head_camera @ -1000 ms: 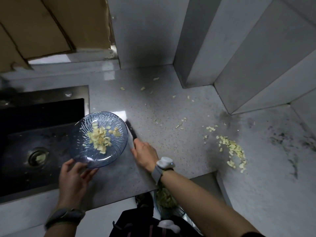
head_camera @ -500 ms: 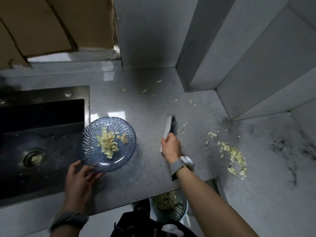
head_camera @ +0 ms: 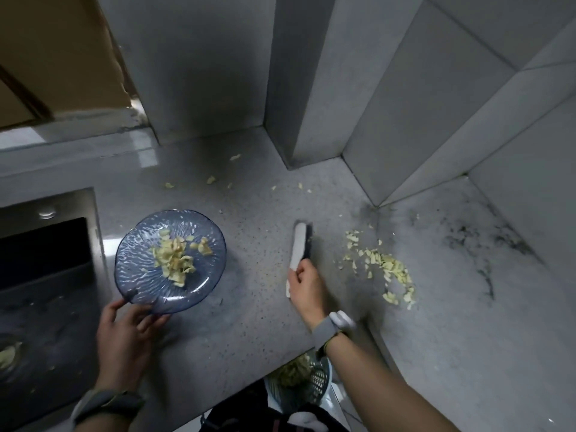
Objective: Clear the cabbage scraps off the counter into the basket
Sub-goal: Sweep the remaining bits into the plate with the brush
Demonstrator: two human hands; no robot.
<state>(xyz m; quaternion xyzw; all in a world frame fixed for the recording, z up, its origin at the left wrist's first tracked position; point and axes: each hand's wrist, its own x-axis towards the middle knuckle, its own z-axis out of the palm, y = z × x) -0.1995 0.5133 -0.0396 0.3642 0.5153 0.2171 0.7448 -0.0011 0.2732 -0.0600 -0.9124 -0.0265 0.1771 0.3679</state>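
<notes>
Left hand (head_camera: 124, 335) pinches the blue plate (head_camera: 134, 275) at its 7 o'clock rim. Right hand (head_camera: 307, 285), well apart, grips a white tool (head_camera: 298, 244), possibly a knife. Cabbage scraps (head_camera: 386, 269) lie at its 3 o'clock on the counter (head_camera: 255, 307). The basket (head_camera: 316, 381), at 6 o'clock, is half hidden by the counter's edge.

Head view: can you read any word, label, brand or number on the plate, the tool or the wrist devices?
No text can be read anywhere in this view.
Blue plate: ripple pattern only.
White tool in the right hand: plain.
Watch and wristband: too blurred to show any marks.
</notes>
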